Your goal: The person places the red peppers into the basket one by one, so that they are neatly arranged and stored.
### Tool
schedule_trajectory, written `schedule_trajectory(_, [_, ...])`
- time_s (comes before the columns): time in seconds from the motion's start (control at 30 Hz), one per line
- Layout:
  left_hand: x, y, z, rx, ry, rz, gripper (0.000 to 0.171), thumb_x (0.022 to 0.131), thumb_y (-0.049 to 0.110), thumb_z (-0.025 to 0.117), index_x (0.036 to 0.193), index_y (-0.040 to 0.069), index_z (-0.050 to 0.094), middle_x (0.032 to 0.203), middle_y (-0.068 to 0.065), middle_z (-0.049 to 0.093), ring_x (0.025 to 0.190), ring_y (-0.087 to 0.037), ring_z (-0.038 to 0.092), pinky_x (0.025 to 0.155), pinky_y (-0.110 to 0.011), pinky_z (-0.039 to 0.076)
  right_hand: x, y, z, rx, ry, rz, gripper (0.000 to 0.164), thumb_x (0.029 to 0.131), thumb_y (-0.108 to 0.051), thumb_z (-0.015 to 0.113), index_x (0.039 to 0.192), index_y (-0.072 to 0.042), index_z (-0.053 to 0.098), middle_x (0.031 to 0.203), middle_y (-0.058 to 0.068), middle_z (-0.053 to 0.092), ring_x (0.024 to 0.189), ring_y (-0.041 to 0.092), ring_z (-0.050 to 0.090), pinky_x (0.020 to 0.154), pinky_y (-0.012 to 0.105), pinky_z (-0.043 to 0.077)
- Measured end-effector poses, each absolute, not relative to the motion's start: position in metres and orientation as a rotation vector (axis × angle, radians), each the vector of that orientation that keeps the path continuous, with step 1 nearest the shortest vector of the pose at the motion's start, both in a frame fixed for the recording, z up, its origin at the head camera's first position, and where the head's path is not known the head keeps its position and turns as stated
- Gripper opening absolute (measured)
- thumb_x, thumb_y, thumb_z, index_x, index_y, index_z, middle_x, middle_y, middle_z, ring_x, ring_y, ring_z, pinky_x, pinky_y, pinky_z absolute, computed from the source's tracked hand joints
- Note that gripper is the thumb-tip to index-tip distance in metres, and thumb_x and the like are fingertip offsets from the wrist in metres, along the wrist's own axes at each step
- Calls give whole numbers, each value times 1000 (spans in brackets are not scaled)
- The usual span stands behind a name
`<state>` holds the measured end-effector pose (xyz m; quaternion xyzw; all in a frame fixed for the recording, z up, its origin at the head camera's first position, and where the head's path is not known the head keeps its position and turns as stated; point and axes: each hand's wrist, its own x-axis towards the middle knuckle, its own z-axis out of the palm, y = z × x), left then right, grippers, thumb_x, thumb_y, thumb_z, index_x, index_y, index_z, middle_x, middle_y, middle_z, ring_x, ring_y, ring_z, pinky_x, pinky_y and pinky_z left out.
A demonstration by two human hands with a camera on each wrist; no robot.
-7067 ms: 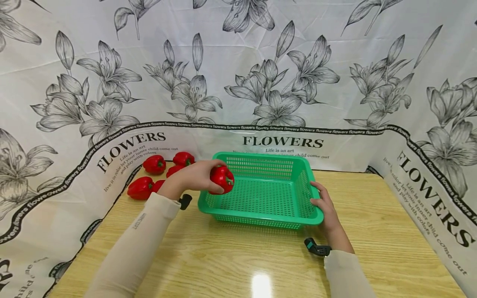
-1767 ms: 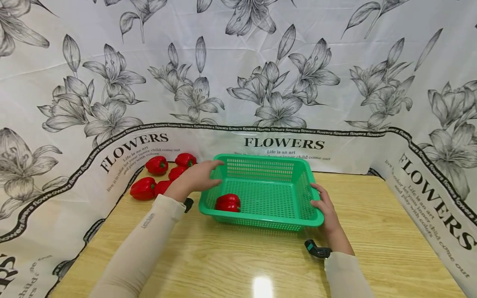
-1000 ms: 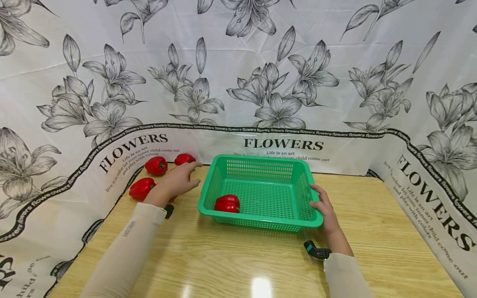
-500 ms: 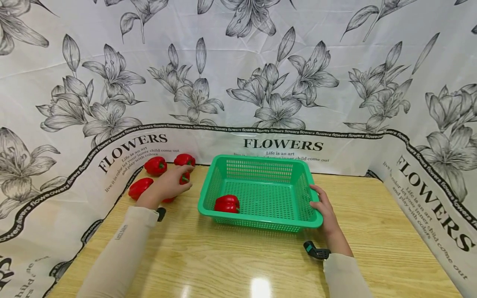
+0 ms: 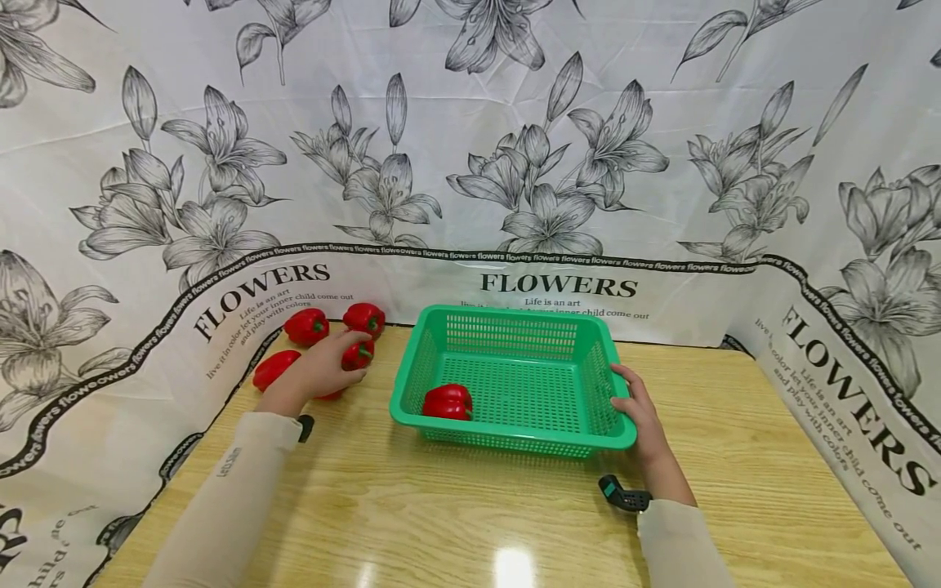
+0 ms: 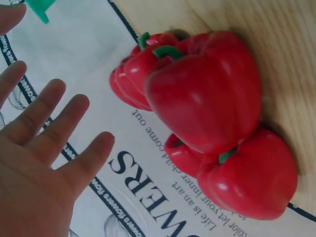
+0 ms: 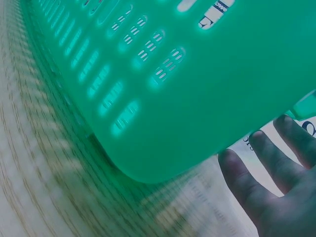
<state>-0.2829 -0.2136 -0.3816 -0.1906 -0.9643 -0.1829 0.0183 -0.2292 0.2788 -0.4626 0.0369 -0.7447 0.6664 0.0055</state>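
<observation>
Peppers [image 5: 306, 327], five visible on the table [image 5: 441, 506], lie in a cluster left of the basket [image 5: 507, 434], beside the printed cloth [image 5: 419, 282]. One further red pepper [image 5: 448, 402] rests inside the basket, at its near left corner. Left hand [image 5: 321, 367]: over the cluster, fingers extended and spread (clearest from the left wrist), with nothing in its grasp; thumb and fingertips are close about one green-stemmed pepper of the group, contact not determinable. Right hand [image 5: 643, 420]: partly closed, gripping the basket's right rim, thumb over the edge, other fingers at the outer wall. Basket stands upright.
</observation>
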Motion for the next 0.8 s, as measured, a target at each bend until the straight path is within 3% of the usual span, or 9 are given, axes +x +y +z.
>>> schedule_trajectory(0.47, [-286, -227, -395, -573, -3010, -586, 61, 78, 27, 67, 133, 16, 42, 136, -16, 42, 121, -33, 44, 99, -52, 38, -229, 279, -461, 93, -2328, 2105, 52, 92, -23, 33, 141, -35, 20, 150, 10, 13, 124, 27, 28, 80, 19, 44])
schedule_trajectory(0.8, [-289, -237, -404, -551, -3026, -627, 62, 73, 23, 69, 130, 15, 45, 134, -13, 43, 116, -31, 47, 96, -48, 41, -228, 277, -461, 140, -2276, 2142, 53, 92, -17, 32, 142, -29, 20, 149, 11, 15, 118, 24, 34, 81, 21, 45])
